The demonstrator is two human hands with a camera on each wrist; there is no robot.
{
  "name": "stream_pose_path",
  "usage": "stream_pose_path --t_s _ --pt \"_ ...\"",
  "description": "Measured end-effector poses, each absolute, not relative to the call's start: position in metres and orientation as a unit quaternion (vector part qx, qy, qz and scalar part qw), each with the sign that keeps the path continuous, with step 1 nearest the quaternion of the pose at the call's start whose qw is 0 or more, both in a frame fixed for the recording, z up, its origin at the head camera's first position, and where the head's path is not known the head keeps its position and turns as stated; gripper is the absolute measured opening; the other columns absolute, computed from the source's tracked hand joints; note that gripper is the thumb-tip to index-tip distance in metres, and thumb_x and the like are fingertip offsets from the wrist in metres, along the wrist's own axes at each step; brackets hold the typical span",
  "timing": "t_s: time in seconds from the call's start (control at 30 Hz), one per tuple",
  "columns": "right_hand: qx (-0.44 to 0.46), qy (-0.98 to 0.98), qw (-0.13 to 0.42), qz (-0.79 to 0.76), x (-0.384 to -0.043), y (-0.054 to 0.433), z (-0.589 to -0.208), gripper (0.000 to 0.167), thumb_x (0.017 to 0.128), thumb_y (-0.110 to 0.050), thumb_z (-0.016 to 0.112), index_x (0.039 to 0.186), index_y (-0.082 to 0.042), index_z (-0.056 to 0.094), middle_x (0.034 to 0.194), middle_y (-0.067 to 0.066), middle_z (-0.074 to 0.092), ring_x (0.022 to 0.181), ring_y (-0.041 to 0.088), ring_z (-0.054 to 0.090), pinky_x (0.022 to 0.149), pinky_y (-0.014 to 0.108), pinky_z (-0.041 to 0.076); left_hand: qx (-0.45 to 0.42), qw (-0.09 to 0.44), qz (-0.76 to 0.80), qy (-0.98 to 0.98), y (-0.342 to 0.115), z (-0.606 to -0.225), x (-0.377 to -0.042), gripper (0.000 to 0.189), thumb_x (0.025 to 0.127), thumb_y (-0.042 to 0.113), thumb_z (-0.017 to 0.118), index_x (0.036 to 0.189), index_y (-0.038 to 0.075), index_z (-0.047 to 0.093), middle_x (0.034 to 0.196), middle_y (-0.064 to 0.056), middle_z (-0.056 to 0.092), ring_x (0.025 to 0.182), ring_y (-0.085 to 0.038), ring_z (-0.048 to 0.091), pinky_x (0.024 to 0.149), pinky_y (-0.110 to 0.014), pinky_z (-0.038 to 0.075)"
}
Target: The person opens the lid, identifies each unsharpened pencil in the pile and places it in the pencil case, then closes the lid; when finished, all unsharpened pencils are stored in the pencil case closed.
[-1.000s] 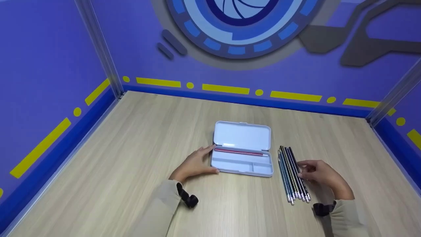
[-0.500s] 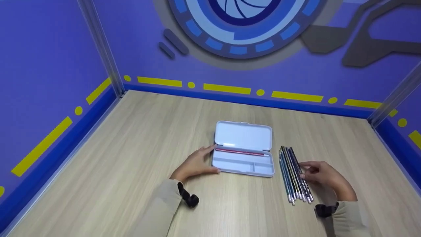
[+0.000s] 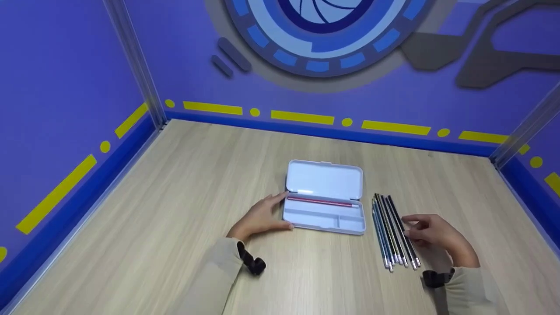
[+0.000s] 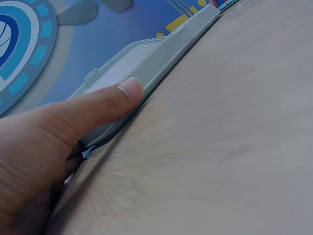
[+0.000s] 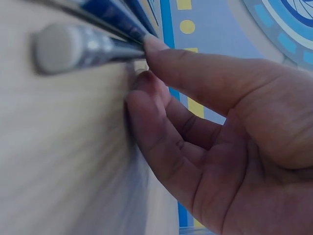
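Observation:
A white pencil case (image 3: 324,180) lies with its lid raised, a red pencil (image 3: 321,202) in its back slot. My left hand (image 3: 260,215) spans the case's left end, thumb at the front edge and fingers by the hinge corner. In the left wrist view the thumb (image 4: 105,104) presses the case's front wall. Right of the case, several pencils (image 3: 379,234), teal and dark, lie side by side, white erasers towards me. My right hand (image 3: 439,236) pinches the rightmost black pencil (image 3: 396,214); its eraser (image 5: 58,48) looms large and blurred in the right wrist view.
The case's tray has a long front compartment (image 3: 310,219) and a small one (image 3: 350,223) at the right. A wooden table (image 3: 210,175) bears everything. Blue panels (image 3: 280,94) with yellow marks wall its back and sides.
My right hand has shifted slightly right, and the rightmost black pencil has moved with it, its eraser end further from the others. My left hand stays at the case.

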State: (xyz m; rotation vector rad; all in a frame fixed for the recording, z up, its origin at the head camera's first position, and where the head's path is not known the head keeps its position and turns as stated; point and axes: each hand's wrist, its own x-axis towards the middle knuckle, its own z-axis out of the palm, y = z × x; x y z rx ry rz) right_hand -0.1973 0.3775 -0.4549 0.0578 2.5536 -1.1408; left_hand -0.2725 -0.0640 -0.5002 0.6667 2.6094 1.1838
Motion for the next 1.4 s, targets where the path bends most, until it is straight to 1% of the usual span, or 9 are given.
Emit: stream_pose_path --t_s 0.2,0.5,0.73,1.0,1.1,1.2,1.3,1.4 --pt "0.021 0.904 0.165 -0.394 -0.197 0.376 -0.453 0.055 0.087 -0.010 0.068 0.133 0.013 0.047 0.089 0.009 0.065 0.071 0.014 0.062 0.062 0.028 0.055 0.225 0.099 0.395 0.885 -0.064 -0.500 -0.272 0.099 0.067 0.049 0.084 0.150 0.028 0.035 0.154 -0.015 0.034 0.145 -0.038 0.022 0.116 -0.054 0.023" --pt "0.006 0.909 0.166 -0.382 -0.195 0.374 -0.454 0.058 0.086 -0.006 0.066 0.136 0.012 0.043 0.082 0.007 0.061 0.062 0.015 0.055 0.055 0.030 0.050 0.238 0.091 0.391 0.885 -0.064 -0.500 -0.272 0.100 0.068 0.049 0.083 0.150 0.023 0.034 0.153 -0.010 0.036 0.143 -0.039 0.026 0.116 -0.053 0.024" --pt "0.007 0.911 0.167 -0.376 -0.195 0.373 -0.455 0.062 0.084 -0.007 0.065 0.137 0.014 0.041 0.083 0.006 0.060 0.062 0.014 0.054 0.055 0.029 0.048 0.233 0.097 0.398 0.882 -0.064 -0.500 -0.272 0.099 0.067 0.049 0.084 0.150 0.024 0.035 0.153 -0.012 0.036 0.144 -0.040 0.024 0.116 -0.055 0.024" --pt "0.017 0.911 0.152 -0.382 -0.194 0.369 -0.452 0.060 0.085 -0.008 0.064 0.137 0.012 0.041 0.092 0.012 0.062 0.065 0.015 0.057 0.057 0.032 0.053 0.223 0.104 0.402 0.882 -0.064 -0.499 -0.271 0.096 0.069 0.048 0.083 0.150 0.028 0.035 0.154 -0.010 0.036 0.145 -0.039 0.022 0.115 -0.056 0.024" --pt "0.016 0.912 0.140 -0.384 -0.195 0.368 -0.450 0.056 0.087 -0.007 0.061 0.137 0.012 0.043 0.095 0.014 0.062 0.063 0.014 0.054 0.055 0.031 0.051 0.224 0.105 0.403 0.881 -0.064 -0.500 -0.272 0.095 0.069 0.048 0.083 0.149 0.029 0.036 0.154 -0.009 0.036 0.145 -0.039 0.022 0.115 -0.056 0.024" --pt "0.002 0.916 0.120 -0.384 -0.196 0.366 -0.447 0.052 0.089 -0.007 0.059 0.136 0.012 0.045 0.100 0.019 0.063 0.063 0.013 0.054 0.054 0.029 0.050 0.222 0.106 0.405 0.880 -0.064 -0.500 -0.271 0.095 0.068 0.049 0.083 0.149 0.031 0.036 0.154 -0.007 0.036 0.145 -0.038 0.022 0.115 -0.056 0.023" --pt "-0.009 0.917 0.098 -0.385 -0.198 0.364 -0.442 0.049 0.091 -0.007 0.058 0.135 0.011 0.046 0.107 0.025 0.063 0.069 0.013 0.059 0.057 0.029 0.053 0.221 0.105 0.405 0.881 -0.064 -0.501 -0.271 0.095 0.068 0.049 0.083 0.149 0.031 0.036 0.154 -0.006 0.036 0.145 -0.038 0.022 0.115 -0.056 0.023" --pt "-0.017 0.917 0.077 -0.391 -0.200 0.360 -0.438 0.048 0.093 -0.008 0.058 0.136 0.009 0.046 0.112 0.028 0.061 0.078 0.015 0.062 0.062 0.029 0.056 0.221 0.105 0.402 0.882 -0.064 -0.500 -0.271 0.095 0.068 0.049 0.083 0.149 0.031 0.036 0.154 -0.006 0.036 0.145 -0.038 0.022 0.115 -0.057 0.024"
